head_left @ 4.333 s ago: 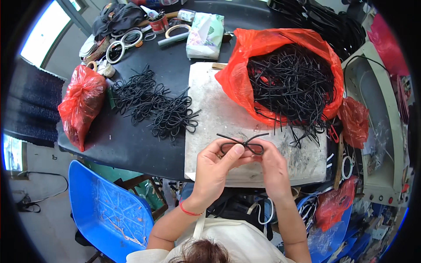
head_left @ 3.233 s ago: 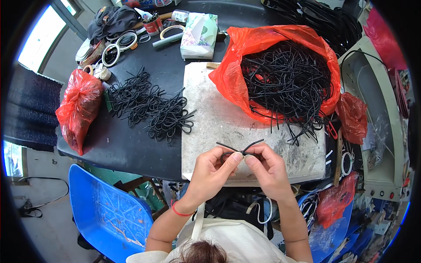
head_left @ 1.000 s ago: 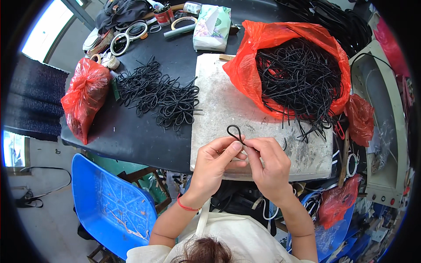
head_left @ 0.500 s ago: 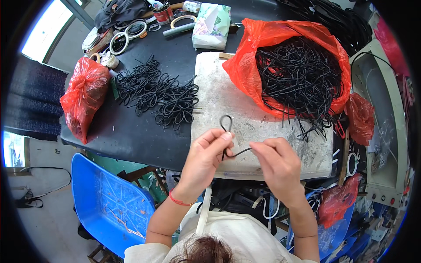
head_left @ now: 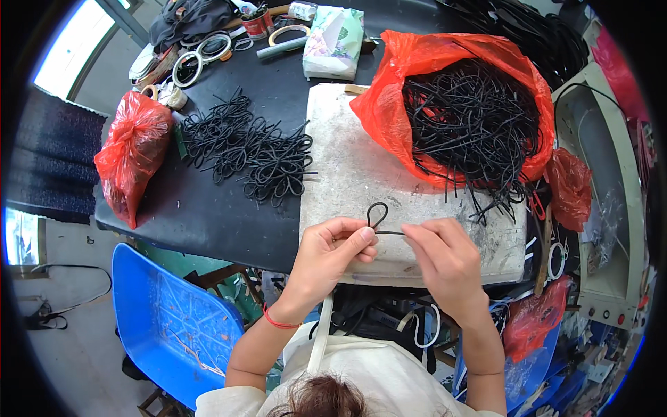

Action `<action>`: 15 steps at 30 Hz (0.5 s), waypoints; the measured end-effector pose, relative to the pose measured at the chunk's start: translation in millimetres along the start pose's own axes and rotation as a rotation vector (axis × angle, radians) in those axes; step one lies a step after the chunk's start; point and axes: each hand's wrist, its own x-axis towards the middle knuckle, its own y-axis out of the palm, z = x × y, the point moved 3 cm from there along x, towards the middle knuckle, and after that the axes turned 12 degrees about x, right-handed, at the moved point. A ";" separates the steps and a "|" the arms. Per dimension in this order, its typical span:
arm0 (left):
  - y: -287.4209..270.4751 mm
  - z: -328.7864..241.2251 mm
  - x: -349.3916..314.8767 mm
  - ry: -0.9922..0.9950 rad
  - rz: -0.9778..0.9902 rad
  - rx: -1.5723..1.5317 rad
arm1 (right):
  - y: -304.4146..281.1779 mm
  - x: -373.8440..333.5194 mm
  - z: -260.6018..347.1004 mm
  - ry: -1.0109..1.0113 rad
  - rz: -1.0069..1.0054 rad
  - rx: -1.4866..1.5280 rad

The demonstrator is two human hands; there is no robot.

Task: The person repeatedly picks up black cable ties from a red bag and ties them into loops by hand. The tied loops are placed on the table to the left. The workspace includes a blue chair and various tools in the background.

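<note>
Between thumb and fingers, my left hand [head_left: 339, 244] pinches a thin black cord [head_left: 377, 214] where it crosses itself, and a small loop stands up above the pinch. The cord's other end runs rightward, nearly straight, into the fingertips of my right hand [head_left: 445, 258]. Both hands are over the near part of a scuffed pale board [head_left: 340, 167]. On the board's far right, an open red plastic bag [head_left: 379, 87] holds a tangled mass of black cords [head_left: 476, 115], some spilling over its near edge. Left of the board lies a pile of looped black cords [head_left: 243, 146].
A tied red bag [head_left: 135, 153] sits at the dark table's left edge. Tape rolls [head_left: 187, 69], a tissue pack [head_left: 335, 42] and a tin [head_left: 258, 25] stand at the back. A blue plastic tub [head_left: 174, 313] is below left; a pale machine casing [head_left: 604, 194] stands at right.
The loop has tipped to the right and moved lower. The cord between my hands is now drawn nearly straight, and my left fingers are curled closer around the crossing.
</note>
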 end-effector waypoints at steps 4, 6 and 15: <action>6.2 -6.8 -3.2 0.192 0.072 0.529 | -10.0 7.1 18.5 -0.038 0.145 -0.032; 11.5 -14.5 -9.1 0.322 0.221 0.727 | -12.6 16.0 8.9 -0.042 0.173 0.067; 6.1 -9.1 -5.7 0.120 0.061 0.033 | 10.1 -12.1 -3.1 0.287 0.009 0.406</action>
